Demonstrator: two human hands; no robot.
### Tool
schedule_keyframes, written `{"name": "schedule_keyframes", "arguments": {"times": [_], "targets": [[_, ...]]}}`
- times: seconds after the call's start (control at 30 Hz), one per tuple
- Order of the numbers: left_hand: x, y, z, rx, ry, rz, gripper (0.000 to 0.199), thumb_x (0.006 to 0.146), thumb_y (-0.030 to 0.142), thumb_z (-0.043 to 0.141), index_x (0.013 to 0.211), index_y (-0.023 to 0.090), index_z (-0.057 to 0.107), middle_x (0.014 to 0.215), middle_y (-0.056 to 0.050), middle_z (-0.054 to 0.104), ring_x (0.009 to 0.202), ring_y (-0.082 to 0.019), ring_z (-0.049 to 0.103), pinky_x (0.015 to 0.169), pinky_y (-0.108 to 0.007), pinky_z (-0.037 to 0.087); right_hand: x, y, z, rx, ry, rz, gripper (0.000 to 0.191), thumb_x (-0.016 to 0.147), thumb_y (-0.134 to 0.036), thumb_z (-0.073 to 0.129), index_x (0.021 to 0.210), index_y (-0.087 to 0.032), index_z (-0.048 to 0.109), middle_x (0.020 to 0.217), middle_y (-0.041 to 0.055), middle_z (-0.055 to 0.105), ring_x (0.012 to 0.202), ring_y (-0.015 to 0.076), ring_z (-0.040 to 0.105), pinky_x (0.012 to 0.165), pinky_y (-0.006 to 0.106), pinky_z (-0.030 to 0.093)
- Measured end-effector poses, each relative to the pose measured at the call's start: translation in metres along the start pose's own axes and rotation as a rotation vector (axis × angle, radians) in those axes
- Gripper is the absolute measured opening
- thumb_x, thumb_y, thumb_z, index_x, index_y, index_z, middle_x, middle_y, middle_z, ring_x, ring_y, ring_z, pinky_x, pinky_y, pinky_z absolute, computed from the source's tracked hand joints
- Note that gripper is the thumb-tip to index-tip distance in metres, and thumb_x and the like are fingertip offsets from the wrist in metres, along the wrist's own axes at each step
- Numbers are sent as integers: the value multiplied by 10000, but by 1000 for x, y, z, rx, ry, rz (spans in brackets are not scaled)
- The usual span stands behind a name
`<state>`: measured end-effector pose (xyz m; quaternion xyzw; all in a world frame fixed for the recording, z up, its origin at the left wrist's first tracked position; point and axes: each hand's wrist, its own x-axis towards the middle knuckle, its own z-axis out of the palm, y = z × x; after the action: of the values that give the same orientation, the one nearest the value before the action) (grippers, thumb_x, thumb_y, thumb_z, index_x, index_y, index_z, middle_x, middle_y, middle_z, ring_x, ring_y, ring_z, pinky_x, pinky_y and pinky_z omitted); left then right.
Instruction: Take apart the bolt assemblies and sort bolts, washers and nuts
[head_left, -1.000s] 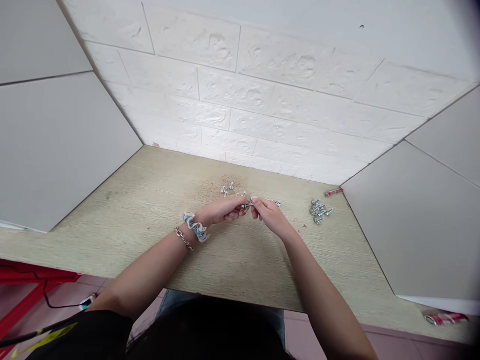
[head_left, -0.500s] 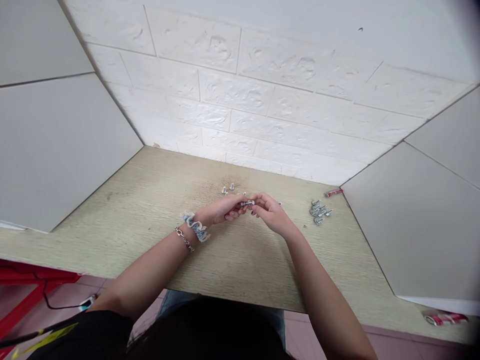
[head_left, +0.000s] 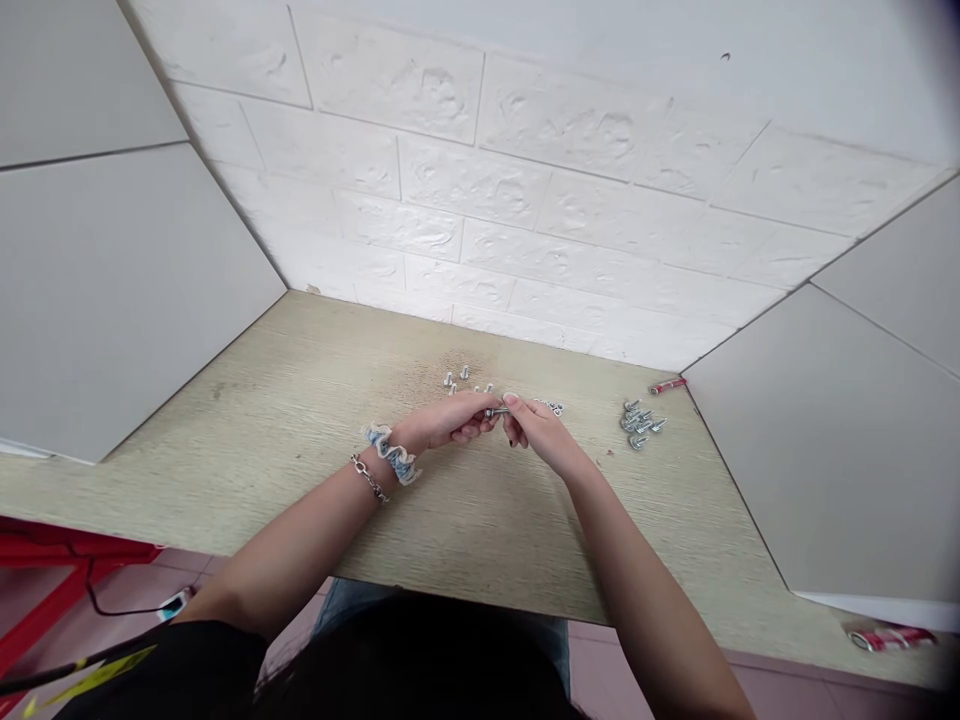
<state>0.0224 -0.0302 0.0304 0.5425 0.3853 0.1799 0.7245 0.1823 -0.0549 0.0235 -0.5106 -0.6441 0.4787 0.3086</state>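
Two bare hands meet in the head view around one small metal bolt, left of the loose heap of bolts, your landmark here. Your left hand has one end in its bent fingers; your right hand closes thumb and fingertips narrowly on the other. The bolt lies roughly level between them, but your fingers hide much of it — you cannot tell from here whether a nut sits on the thread.

Farther left of the heap and a little beyond it, a few bolts stand upright on the tabletop. Small metal pieces show beside your right hand, on the heap's left, and a red cylinder lies just beyond the heap.

Judging by its look, the bolt is light for its size, stiff and hardly fragile — smooth metal likely slips if you pinch it loosely or with damp fingers. The wider head seems the surest place to take hold; the slim shank probably rolls between your fingertips, so a steady thumb helps.
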Motion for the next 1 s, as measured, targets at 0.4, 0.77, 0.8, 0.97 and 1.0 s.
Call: {"name": "schedule_keyframes", "arguments": {"times": [0.4,0.77,0.8,0.97,1.0], "targets": [[5,0,-8,-301,122,69,277,794,338,494,623,120,516,567,23,439,377,-13,277,331,-145,190,2,11,-9,-449,109,78,220,698,-393,586,761,-182,597,661,-6,582,619,124,496,580,236,340],[3,4,-5,-524,161,118,173,845,229,527,843,82,618,707,-33,598,471,-13,459,446,-100,414,4,9,16,-744,179,47,287,804,-435,459,803,-215,643,745,33,634,698,161,533,578,249,300],[3,4,-5,-525,161,115,169,848,219,524,855,82,622,707,-33,600,475,-11,460,449,-94,413,3,8,13,-706,209,46,307,815,-438,432,768,-213,635,703,25,621,664,154,520,570,250,298],[5,0,-5,-487,140,124,149,829,231,557,846,102,631,673,-7,578,467,-3,435,416,-93,362,0,1,2,-258,390,-53,342,827,-444,391,907,-194,610,683,11,586,593,122,481,576,240,358],[5,-1,-4,-470,130,123,151,819,243,571,850,108,631,657,2,565,466,-3,429,411,-94,350,0,0,1,-171,391,-72,363,818,-457,401,948,-187,606,702,15,587,584,118,474,567,239,367]]}}
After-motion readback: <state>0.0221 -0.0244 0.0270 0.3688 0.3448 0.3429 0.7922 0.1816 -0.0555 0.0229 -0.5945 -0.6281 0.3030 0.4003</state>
